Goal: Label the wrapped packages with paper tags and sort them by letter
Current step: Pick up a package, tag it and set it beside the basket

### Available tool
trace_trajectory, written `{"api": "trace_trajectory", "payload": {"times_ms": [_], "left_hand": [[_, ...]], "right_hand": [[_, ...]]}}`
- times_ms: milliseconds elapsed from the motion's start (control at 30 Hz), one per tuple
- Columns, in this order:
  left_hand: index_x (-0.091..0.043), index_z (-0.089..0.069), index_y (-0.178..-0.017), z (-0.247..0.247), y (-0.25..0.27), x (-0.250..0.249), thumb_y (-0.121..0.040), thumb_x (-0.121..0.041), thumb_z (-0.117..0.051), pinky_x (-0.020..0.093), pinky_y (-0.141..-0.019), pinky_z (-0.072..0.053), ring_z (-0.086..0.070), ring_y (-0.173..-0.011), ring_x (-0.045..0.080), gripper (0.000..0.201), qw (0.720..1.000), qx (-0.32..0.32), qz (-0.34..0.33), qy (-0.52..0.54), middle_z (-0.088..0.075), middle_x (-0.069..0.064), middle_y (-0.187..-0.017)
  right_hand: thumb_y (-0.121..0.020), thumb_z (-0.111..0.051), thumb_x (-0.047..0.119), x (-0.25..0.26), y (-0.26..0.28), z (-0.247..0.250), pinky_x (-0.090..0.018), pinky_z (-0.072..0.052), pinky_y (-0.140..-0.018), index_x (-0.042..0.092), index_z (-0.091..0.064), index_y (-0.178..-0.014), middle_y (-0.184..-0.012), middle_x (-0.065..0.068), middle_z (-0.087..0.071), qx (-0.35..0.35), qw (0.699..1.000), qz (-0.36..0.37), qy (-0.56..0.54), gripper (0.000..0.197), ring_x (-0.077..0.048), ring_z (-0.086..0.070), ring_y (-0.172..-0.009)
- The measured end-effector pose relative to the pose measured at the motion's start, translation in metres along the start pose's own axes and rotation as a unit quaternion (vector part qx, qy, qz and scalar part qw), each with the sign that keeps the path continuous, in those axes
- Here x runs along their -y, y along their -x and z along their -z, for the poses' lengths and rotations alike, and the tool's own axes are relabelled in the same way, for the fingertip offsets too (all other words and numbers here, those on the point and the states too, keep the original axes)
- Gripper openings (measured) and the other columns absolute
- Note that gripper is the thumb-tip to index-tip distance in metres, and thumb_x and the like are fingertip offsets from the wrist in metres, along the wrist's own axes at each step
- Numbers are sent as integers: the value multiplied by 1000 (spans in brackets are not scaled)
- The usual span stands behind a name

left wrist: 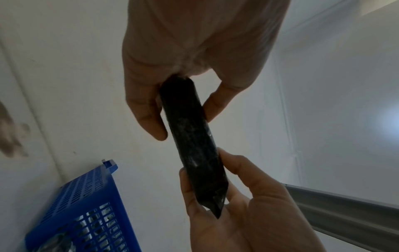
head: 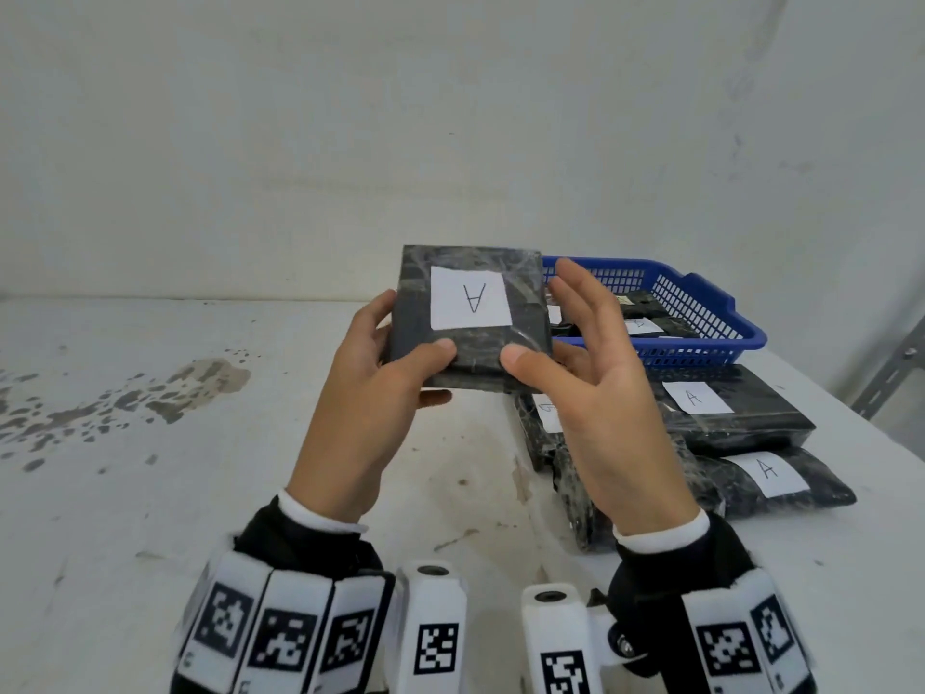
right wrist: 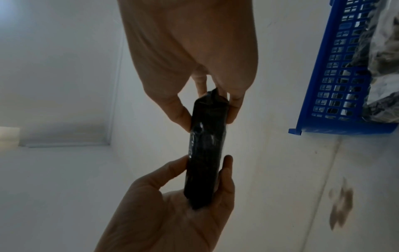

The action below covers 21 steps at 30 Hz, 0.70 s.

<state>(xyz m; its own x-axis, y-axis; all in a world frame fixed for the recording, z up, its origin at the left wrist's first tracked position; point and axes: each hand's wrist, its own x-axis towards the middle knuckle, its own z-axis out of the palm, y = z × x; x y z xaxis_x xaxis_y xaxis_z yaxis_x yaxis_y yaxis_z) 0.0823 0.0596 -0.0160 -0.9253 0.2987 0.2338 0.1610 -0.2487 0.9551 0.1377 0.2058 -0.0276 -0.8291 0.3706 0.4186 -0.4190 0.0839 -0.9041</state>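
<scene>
White table (head: 200, 493): head view alone shows the held package's (head: 470, 363) tag (head: 471, 298).

A basket (head: 701, 313) sits at the counter's (head: 200, 493) far right, holding packages; tagged packages (head: 726, 408) lie before it.

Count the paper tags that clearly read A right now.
3: one on the held package, two on packages lying right of the hands. Tags in the blue basket are partly hidden.
</scene>
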Motion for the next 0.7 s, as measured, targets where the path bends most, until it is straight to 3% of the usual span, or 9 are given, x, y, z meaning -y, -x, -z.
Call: {"api": "trace_trajectory", "payload": {"times_ms": [67, 133, 233, 367, 500, 600, 700], "left_hand": [[-21, -48, -137, 1, 0, 1, -90, -8, -62, 26, -67, -57, -69, -90, 16, 50, 1000, 3, -9, -13, -69, 0, -115], [-21, -45, -137, 1, 1, 1, -89, -10, -64, 25, -66, -57, -70, -92, 17, 53, 1000, 4, -14, -14, -68, -1, -115], [-23, -44, -134, 0, 1, 1, -88, -19, -66, 24, -64, -56, -71, -88, 15, 51, 1000, -5, -16, -14, -70, 2, -111], [-26, -48, -128, 0, 2, -1, -90, -19, -63, 23, -59, -55, -71, -77, 12, 41, 1000, -8, -14, -11, -74, 2, -99], [-34, -58, -126, 3, 2, -3, -92, -18, -62, 23, -57, -53, -68, -70, 10, 38, 1000, 11, -16, -20, -74, 0, -98], [-38, -59, -126, 4, 1, -3, -90, -22, -64, 31, -64, -55, -69, -84, 15, 40, 1000, 7, -20, -16, -72, -5, -109], [-33, -56, -127, 5, -1, -1, -77, -26, -80, 39, -80, -58, -69, -95, 25, 55, 1000, -22, -11, -5, -73, 1, -107]], "right_hand": [[-85, -77, 12, 0, 0, -1, -33, -53, -101, 35, -41, -147, -144, 12, -54, 3, 1000, -13, 5, 76, -8, -62, -121], [-86, -76, 11, 0, 0, -2, -34, -52, -103, 34, -37, -151, -141, 10, -57, 9, 1000, -19, 8, 79, -8, -62, -120], [-83, -77, 14, 2, 1, -4, -30, -55, -97, 35, -34, -151, -138, 10, -58, 0, 1000, -17, 6, 84, -6, -65, -115], [-80, -78, 12, 2, 0, -1, -26, -59, -81, 35, -39, -149, -127, 9, -62, -8, 1000, -19, -7, 83, -9, -72, -99], [-77, -77, 16, 3, -3, 2, -29, -60, -81, 34, -44, -143, -117, -4, -71, -7, 998, -27, -53, 76, -13, -73, -99], [-72, -77, 22, 3, -4, 4, -40, -60, -85, 25, -51, -128, -115, -11, -71, -9, 997, -29, -71, 62, -20, -74, -99], [-68, -78, 21, 3, -3, 5, -41, -61, -83, 18, -50, -114, -115, -8, -71, -16, 996, -23, -82, 54, -20, -74, -96]]}}
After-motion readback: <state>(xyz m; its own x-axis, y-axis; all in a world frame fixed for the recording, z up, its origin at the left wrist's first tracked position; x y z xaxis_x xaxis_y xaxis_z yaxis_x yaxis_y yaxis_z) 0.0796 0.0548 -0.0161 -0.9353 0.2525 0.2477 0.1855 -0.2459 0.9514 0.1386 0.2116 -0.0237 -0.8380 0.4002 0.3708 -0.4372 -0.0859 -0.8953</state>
